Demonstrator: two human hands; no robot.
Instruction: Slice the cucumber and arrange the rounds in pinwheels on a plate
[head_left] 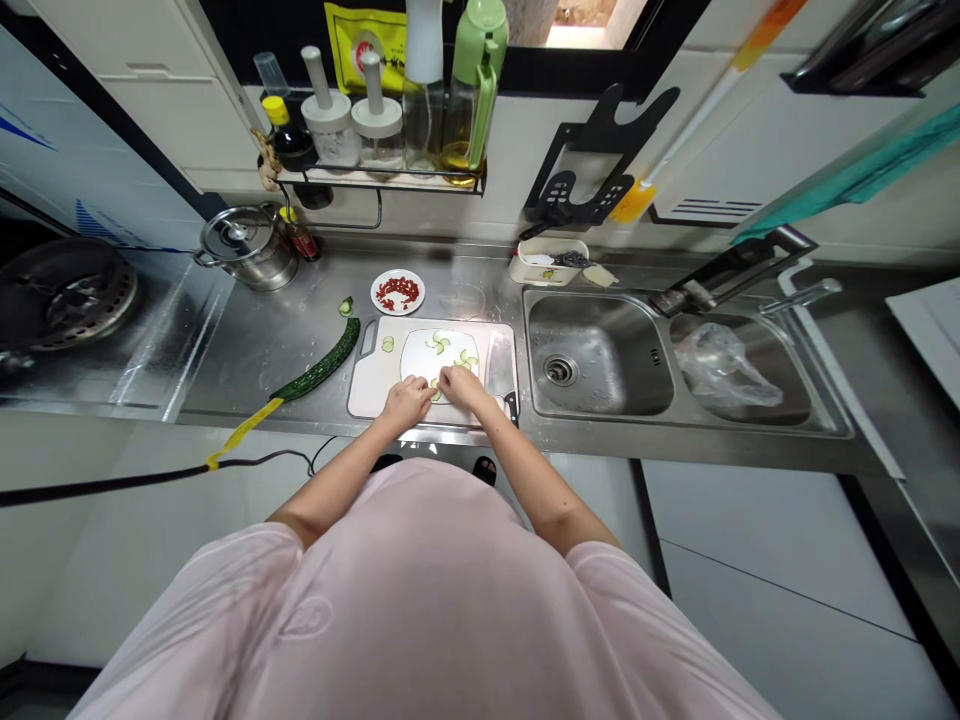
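The left hand (406, 403) and right hand (463, 387), fingers curled down, rest on a white oval plate (439, 362); whether they pinch anything is hidden. Pale green cucumber slices (439, 343) lie just ahead of the fingers, on the plate, atop a white plastic cutting board (367, 385).

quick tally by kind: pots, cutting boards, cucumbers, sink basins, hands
pots: 1 (steel pot)
cutting boards: 1 (white cutting board)
cucumbers: 1 (cucumber)
sink basins: 2 (drain basin, basin with a plastic bag)
hands: 2 (left hand, right hand)
total: 7
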